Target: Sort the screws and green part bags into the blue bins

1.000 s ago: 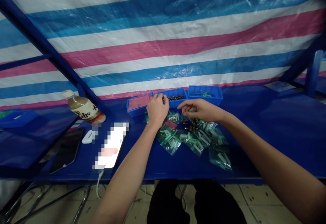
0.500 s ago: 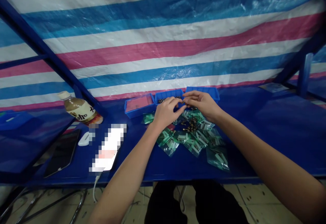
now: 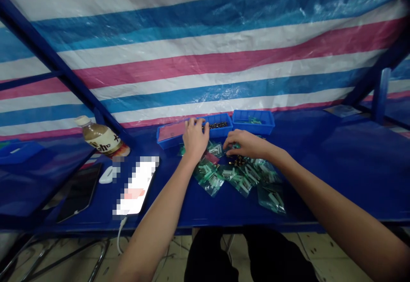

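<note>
My left hand (image 3: pixel 196 140) reaches over the edge between the pink-filled bin and the middle blue bin (image 3: pixel 221 124), which holds small dark metal pieces. Its fingers are bent and apart, the tips partly hidden. My right hand (image 3: pixel 241 143) hovers over a small heap of brass-coloured metal parts (image 3: pixel 236 161), its fingers curled with a gap to the thumb and nothing visible in them. Around the heap lie several clear green-tinted bags (image 3: pixel 211 179) with white strips and metal pieces inside. A small red piece (image 3: pixel 211 158) lies among them.
A blue bin (image 3: pixel 171 133) with pink sheets stands at the back left, another bin (image 3: pixel 265 124) with green-tinted bags at the back right. To the left are a drink bottle (image 3: pixel 104 139), a lit phone (image 3: pixel 137 188) on a cable, a white case (image 3: pixel 106 175) and a dark tablet (image 3: pixel 78 192).
My hands were together at the fingertips above the middle bin and have parted. The left moved left to the bins; the right came down and nearer over the brass parts.
</note>
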Demonstrator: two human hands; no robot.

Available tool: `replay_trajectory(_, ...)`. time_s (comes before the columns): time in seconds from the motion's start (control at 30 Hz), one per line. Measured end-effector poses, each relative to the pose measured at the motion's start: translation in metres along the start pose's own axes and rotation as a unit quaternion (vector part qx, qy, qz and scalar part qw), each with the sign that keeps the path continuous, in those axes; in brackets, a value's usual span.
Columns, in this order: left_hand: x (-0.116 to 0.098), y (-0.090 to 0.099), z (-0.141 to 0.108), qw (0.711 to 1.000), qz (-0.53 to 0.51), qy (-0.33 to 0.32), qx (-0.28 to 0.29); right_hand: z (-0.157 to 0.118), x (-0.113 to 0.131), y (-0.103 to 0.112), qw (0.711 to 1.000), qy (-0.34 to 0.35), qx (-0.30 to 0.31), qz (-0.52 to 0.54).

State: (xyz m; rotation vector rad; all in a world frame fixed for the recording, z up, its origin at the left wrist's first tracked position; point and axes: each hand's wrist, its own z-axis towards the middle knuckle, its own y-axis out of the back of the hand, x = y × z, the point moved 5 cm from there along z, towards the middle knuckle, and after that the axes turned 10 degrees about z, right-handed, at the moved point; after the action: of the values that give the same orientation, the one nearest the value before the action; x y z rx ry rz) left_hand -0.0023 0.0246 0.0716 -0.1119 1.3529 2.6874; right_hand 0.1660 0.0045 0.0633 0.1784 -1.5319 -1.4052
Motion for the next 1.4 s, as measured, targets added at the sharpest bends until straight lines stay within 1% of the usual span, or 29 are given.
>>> replay_trajectory(0.1, -0.008, 0.002, -0.003, 1.000, -0.003, -0.025, -0.011, -0.001, 0.001, -0.005, 0.998, 0.007, 0.055, 0.008)
replay_trajectory(0.2, -0.014, 0.001, -0.005, 0.999, -0.006, -0.041, 0.001, -0.003, 0.001, -0.007, 0.995, 0.010, 0.093, 0.021)
replay_trajectory(0.3, -0.014, -0.001, -0.005, 0.999, -0.009, -0.045, 0.013, -0.004, 0.003, -0.005, 0.995, 0.010, 0.100, -0.001)
replay_trajectory(0.43, -0.010, -0.003, -0.004, 0.999, -0.008, -0.044, -0.001, -0.006, 0.009, -0.003, 0.994, 0.009, 0.108, -0.034)
replay_trajectory(0.5, -0.009, -0.003, -0.004, 0.999, -0.010, -0.042, -0.007, -0.006, 0.012, -0.005, 0.991, -0.003, 0.124, -0.056)
replay_trajectory(0.57, -0.009, -0.002, -0.004, 0.999, -0.011, -0.042, -0.011, -0.006, 0.013, -0.007, 0.987, -0.030, 0.132, -0.084)
replay_trajectory(0.67, -0.010, -0.002, -0.004, 0.999, -0.007, -0.045, -0.015, -0.006, 0.011, -0.009, 0.981, -0.065, 0.126, -0.133)
replay_trajectory(0.77, -0.012, -0.002, -0.004, 0.999, -0.001, -0.049, -0.018, -0.006, 0.010, -0.013, 0.979, -0.058, 0.122, -0.155)
replay_trajectory(0.83, -0.013, -0.001, -0.004, 0.998, 0.000, -0.051, -0.020, -0.005, 0.011, -0.014, 0.982, -0.044, 0.116, -0.141)
replay_trajectory(0.87, -0.013, -0.001, -0.004, 0.998, -0.002, -0.054, -0.022, -0.004, 0.011, -0.012, 0.986, -0.037, 0.101, -0.125)
replay_trajectory(0.93, -0.016, 0.000, -0.005, 0.998, -0.015, -0.064, -0.022, -0.002, 0.013, -0.005, 0.995, -0.027, 0.050, -0.077)
replay_trajectory(1.0, -0.019, 0.001, -0.005, 0.996, -0.034, -0.078, -0.019, -0.002, 0.011, 0.005, 0.999, -0.025, -0.006, -0.034)
replay_trajectory(1.03, -0.021, 0.002, -0.006, 0.995, -0.043, -0.085, -0.016, -0.002, 0.008, 0.008, 0.999, -0.028, -0.019, -0.021)
replay_trajectory(1.07, -0.022, 0.002, -0.006, 0.994, -0.051, -0.091, -0.014, -0.003, 0.005, 0.009, 0.999, -0.033, -0.015, -0.014)
replay_trajectory(1.1, -0.024, 0.002, -0.007, 0.994, -0.056, -0.096, -0.012, -0.003, 0.002, 0.008, 0.999, -0.040, 0.002, -0.012)
replay_trajectory(1.23, -0.025, 0.002, -0.008, 0.993, -0.058, -0.101, -0.013, -0.006, -0.007, -0.002, 0.994, -0.060, 0.092, -0.021)
replay_trajectory(1.4, -0.024, 0.002, -0.007, 0.994, -0.049, -0.097, -0.012, -0.008, 0.008, -0.005, 0.990, -0.036, 0.133, -0.023)
